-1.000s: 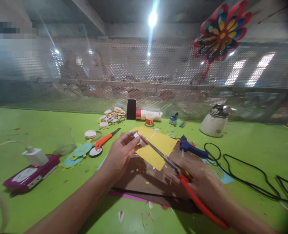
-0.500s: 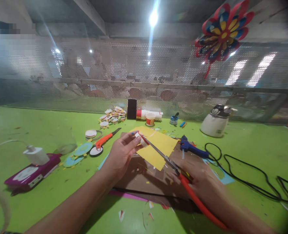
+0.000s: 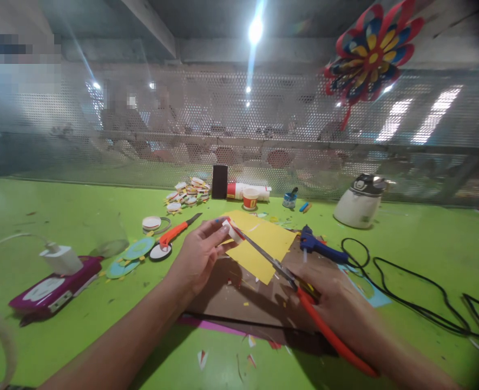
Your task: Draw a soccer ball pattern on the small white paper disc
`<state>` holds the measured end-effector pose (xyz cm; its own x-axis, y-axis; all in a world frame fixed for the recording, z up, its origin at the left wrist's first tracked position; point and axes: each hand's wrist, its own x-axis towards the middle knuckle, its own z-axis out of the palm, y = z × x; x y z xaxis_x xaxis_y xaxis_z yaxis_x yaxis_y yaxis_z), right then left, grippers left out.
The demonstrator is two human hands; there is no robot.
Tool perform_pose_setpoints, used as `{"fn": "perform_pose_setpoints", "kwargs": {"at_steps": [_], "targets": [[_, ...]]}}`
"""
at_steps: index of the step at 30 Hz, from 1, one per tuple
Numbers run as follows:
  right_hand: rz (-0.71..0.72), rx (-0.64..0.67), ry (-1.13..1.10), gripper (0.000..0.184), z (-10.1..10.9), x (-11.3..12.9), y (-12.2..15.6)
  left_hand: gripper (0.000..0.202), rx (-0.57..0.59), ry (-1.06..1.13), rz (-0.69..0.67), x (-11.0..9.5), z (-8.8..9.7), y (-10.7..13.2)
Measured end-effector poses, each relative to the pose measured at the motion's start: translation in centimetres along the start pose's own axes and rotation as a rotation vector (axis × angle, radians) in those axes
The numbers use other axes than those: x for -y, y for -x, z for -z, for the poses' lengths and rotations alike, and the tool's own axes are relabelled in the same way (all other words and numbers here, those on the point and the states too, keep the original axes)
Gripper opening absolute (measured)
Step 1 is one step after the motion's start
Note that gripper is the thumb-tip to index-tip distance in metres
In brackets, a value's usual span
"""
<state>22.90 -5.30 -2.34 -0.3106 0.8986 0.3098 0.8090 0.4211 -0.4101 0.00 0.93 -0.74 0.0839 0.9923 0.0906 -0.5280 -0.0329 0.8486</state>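
so L hand (image 3: 198,257) is pinching a small white/red piece (image 3: 234,234) out front, R hand (image 3: 339,292) is wrapped round orange-handled scissors (image 3: 282,269) w/ blades at that piece, & a yellow sheet (image 3: 266,233) lies just past both hands

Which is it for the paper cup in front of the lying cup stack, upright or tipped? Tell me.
Upright: the paper cup stands base-down on the green table, white rim on top.
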Motion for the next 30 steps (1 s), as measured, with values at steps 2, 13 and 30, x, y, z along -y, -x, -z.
{"fn": "perform_pose_setpoints", "kwargs": {"at_steps": [2, 13, 30], "targets": [[0.0, 0.001, -0.012, 0.02, -0.09, -0.05, -0.03, 0.025, 0.006, 0.0, -0.002, 0.12, -0.11, 0.02], [0.0, -0.008, 0.004, 0.018, -0.17, -0.11, 0.19, 0.025, 0.005, -0.015, -0.034, 0.39, -0.5, 0.38], [-0.054, 0.011, -0.02, 0.016, -0.03, 0.08, 0.3, 0.026, 0.012, -0.001, -0.026, 0.58, -0.49, 0.44]]}}
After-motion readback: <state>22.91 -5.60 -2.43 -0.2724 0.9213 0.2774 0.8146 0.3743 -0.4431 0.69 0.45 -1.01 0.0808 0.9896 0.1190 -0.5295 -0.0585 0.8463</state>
